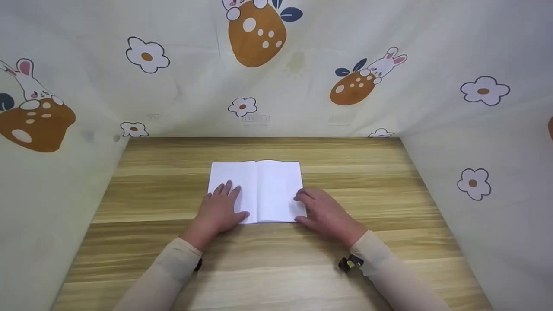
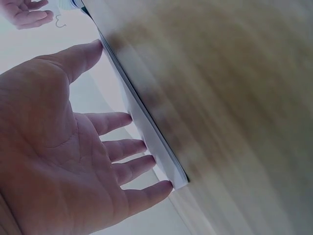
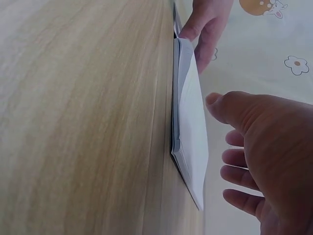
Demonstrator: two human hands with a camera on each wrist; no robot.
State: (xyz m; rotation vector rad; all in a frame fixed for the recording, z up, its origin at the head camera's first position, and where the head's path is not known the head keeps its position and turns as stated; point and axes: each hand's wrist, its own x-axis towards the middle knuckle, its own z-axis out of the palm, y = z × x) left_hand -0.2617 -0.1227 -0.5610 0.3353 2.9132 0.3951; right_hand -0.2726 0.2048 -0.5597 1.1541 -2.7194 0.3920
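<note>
An open notebook [image 1: 278, 185] with blank white pages lies flat on the wooden table, its centre fold running away from me. My left hand [image 1: 220, 209] is spread on the left page; in the left wrist view its straight fingertips rest on the page [image 2: 151, 132]. Beside the right page's outer edge is my right hand [image 1: 322, 211], its fingers loosely bent and holding nothing. In the right wrist view that hand [image 3: 264, 147] hovers apart from the notebook [image 3: 193, 122], thumb and fingers spread. The stacked page edges and a dark cover edge show there.
The wood-grain table [image 1: 268, 268] extends around the notebook. A pale cloth [image 1: 190, 86] printed with flowers and rabbits hangs behind the table and along both sides. Small black devices, such as the one [image 1: 351, 262] at the right sleeve, sit at the wrists.
</note>
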